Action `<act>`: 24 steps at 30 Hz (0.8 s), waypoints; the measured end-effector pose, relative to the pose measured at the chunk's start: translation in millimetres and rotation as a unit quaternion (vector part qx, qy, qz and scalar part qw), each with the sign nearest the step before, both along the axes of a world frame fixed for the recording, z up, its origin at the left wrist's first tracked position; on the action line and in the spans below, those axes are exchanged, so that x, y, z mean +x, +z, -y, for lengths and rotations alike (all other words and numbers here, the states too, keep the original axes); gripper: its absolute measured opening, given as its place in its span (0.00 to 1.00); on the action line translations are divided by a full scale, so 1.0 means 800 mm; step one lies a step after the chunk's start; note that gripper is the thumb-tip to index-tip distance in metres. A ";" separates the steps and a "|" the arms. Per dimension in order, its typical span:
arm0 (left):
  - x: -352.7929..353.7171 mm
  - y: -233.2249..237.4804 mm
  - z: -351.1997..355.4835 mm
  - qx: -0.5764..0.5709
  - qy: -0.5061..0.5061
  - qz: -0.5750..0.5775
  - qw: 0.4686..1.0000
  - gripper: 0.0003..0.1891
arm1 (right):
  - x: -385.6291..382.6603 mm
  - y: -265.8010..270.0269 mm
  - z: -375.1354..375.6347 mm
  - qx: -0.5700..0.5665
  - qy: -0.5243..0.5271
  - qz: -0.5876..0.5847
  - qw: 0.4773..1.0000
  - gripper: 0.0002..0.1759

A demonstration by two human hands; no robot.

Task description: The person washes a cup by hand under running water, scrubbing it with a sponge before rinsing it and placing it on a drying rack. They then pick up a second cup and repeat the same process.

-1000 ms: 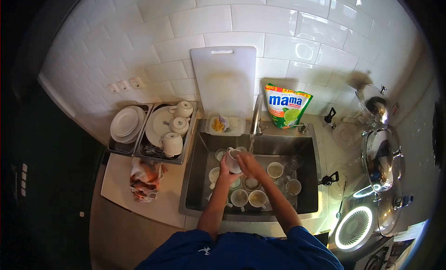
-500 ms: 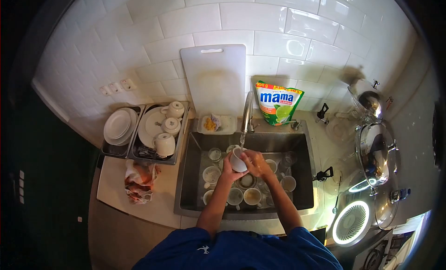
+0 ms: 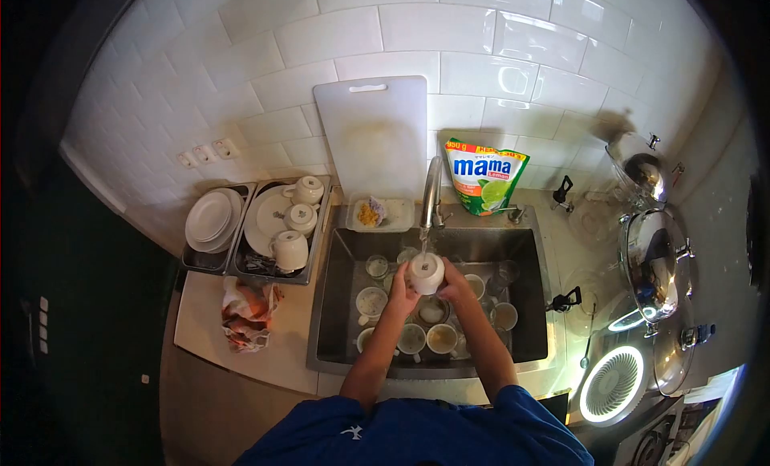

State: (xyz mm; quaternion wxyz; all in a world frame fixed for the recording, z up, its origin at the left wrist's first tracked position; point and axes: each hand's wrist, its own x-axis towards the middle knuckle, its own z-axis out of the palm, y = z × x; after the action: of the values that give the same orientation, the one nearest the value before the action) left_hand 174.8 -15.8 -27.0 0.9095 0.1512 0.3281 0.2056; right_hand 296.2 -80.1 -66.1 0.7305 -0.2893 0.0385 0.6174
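Between my two hands a white cup [image 3: 427,273] is held with its base turned up, and a dark mark shows on that base. My left hand [image 3: 403,285] grips its left side, and my right hand [image 3: 455,284] is closed on its right side. Water runs from the metal faucet [image 3: 431,193] just behind the cup. Below lies the steel sink [image 3: 337,265], with several cups and glasses standing in it, among them a cup with brownish liquid [image 3: 442,338] and a white cup with residue [image 3: 371,302].
Left of the sink, steel trays [image 3: 309,273] hold plates and upturned cups. A stained cloth [image 3: 247,312] lies on the counter. A sponge dish [image 3: 397,216], a cutting board [image 3: 373,145] and a soap pouch [image 3: 485,177] stand behind. Lidded pots [image 3: 654,253] and a round fan [image 3: 611,384] are right.
The cup has been turned over, so its base now faces up. My right hand has shifted from the cup's front to its right side.
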 end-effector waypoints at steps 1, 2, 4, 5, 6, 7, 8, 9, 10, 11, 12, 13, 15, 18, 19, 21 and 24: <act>0.006 -0.007 -0.003 -0.002 0.006 0.014 1.000 0.23 | 0.000 0.000 0.000 -0.020 -0.011 -0.007 1.000 0.18; 0.009 -0.016 -0.003 -0.004 0.013 0.026 1.000 0.21 | -0.003 -0.001 0.001 -0.041 -0.021 -0.016 0.999 0.18; 0.009 -0.019 -0.003 0.003 -0.005 0.026 1.000 0.21 | -0.023 0.030 0.015 -0.035 -0.044 0.078 0.995 0.19; 0.010 -0.018 -0.003 0.008 -0.016 0.026 0.999 0.20 | -0.035 0.044 0.028 -0.009 -0.058 0.181 0.982 0.21; 0.011 -0.023 -0.003 0.020 0.001 0.004 1.000 0.21 | -0.036 0.039 0.026 -0.028 -0.061 0.237 0.969 0.22; 0.014 -0.030 -0.002 0.032 0.018 -0.017 0.999 0.22 | -0.037 0.032 0.024 -0.051 -0.065 0.291 0.953 0.23; 0.017 -0.037 -0.003 0.044 0.036 -0.038 0.998 0.22 | -0.026 0.010 0.005 -0.118 -0.058 0.301 0.945 0.24; 0.017 -0.028 0.001 0.066 0.065 -0.091 0.992 0.22 | -0.019 -0.004 -0.008 -0.184 -0.052 0.308 0.932 0.25; 0.015 -0.010 0.007 0.086 0.094 -0.145 0.981 0.22 | -0.044 0.050 0.000 -0.285 -0.067 0.367 0.883 0.26; 0.013 0.002 0.011 0.107 0.122 -0.198 0.967 0.22 | -0.045 0.039 -0.001 -0.278 -0.099 0.439 0.849 0.26; 0.012 0.002 0.011 0.165 0.099 -0.193 0.962 0.21 | -0.051 0.035 -0.003 -0.269 -0.128 0.507 0.808 0.26; 0.007 0.002 0.010 0.222 0.078 -0.189 0.953 0.21 | -0.056 0.032 -0.005 -0.257 -0.156 0.572 0.763 0.26; 0.001 0.006 0.007 0.330 0.009 -0.192 0.924 0.19 | -0.064 0.052 0.004 -0.217 -0.126 0.419 0.873 0.28; 0.010 0.010 0.010 0.421 -0.089 -0.092 0.898 0.16 | -0.062 0.070 0.011 -0.101 -0.088 0.106 0.985 0.29; 0.015 -0.002 0.000 0.446 -0.158 -0.081 0.877 0.15 | -0.051 0.038 0.015 -0.020 -0.069 0.033 0.997 0.30; 0.024 -0.019 -0.023 0.489 -0.293 -0.059 0.820 0.13 | -0.045 0.023 0.017 0.066 -0.053 -0.041 0.996 0.31; 0.029 0.048 -0.025 0.785 -0.390 -0.152 0.456 0.11 | -0.058 0.051 0.022 0.050 -0.069 -0.045 0.995 0.32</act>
State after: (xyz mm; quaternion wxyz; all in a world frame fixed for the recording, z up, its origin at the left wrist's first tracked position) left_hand 197.9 4.1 11.7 0.3262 0.9425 0.0674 -0.0263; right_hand 250.0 -98.1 -25.1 0.7826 -0.2212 0.0602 0.5787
